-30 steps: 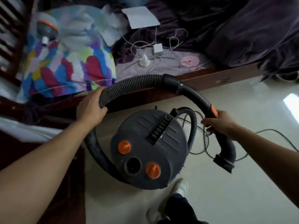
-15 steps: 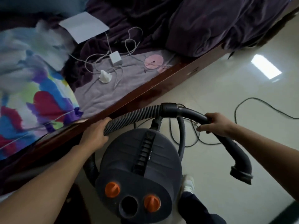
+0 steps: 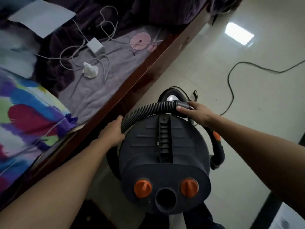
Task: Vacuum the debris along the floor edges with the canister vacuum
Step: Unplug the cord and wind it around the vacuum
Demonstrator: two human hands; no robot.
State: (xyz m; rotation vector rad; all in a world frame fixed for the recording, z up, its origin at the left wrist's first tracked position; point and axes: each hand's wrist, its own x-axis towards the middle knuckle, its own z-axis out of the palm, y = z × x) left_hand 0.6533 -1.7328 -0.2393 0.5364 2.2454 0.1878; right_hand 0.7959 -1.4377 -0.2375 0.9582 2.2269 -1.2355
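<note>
- At the far left, a bed (image 3: 102, 90) with a lilac sheet carries a blanket of bright multicoloured patches (image 3: 24, 116), a white paper sheet (image 3: 41, 17), a white square charger (image 3: 95, 46) with a looping cable, and a crumpled white tissue (image 3: 90, 71).
- A dark red-brown wooden bed rail (image 3: 140, 75) runs diagonally from near left to far right.
- The left hand (image 3: 112, 134) has its fingers (image 3: 117, 121) curled round a ribbed black hose (image 3: 148, 109), just beside the rail.
- The dark grey round canister vacuum (image 3: 165, 154) stands on the pale glossy floor (image 3: 247, 113), near, between both arms and just beside the rail.
- Two orange knobs (image 3: 142, 188) flank a round open port on its near side.
- The right hand (image 3: 196, 113) clasps the hose's smooth black cuff (image 3: 181, 104), fingers (image 3: 183, 110) wrapped about it.
- A thin black cord (image 3: 231, 83) snakes across the far right floor.
</note>
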